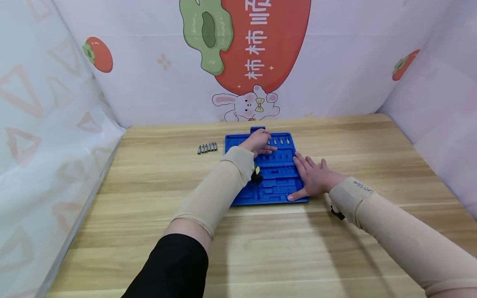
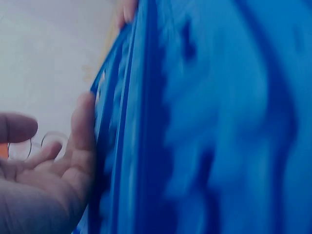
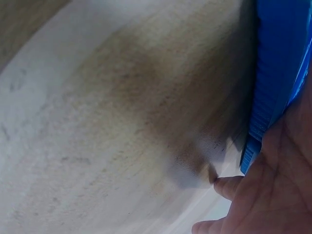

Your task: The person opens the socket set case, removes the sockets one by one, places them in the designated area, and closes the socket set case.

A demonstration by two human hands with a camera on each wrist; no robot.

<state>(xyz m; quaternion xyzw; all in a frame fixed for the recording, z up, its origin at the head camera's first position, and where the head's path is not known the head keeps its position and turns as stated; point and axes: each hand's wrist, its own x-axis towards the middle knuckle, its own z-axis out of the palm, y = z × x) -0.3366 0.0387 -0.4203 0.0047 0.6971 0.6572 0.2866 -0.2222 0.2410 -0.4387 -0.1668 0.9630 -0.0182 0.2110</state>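
Looks like you're on the 12 o'clock bits [image 1: 281, 140] in the blue case [image 1: 270, 202]: left hand [image 1: 259, 141] loosely parted, right hand [image 1: 314, 178] splayed wide at 4; next needs precision imo.

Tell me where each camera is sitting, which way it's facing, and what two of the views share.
Head: on the person's head, facing forward and down over the wooden table and blue tray; the left hand and right hand show.
Left wrist: on that wrist, looking closely across the blurred tray; the left hand shows at lower left.
Right wrist: on that wrist, looking at the table beside the tray's edge; part of the right hand shows at lower right.
Shared: head and right wrist both show the right hand.
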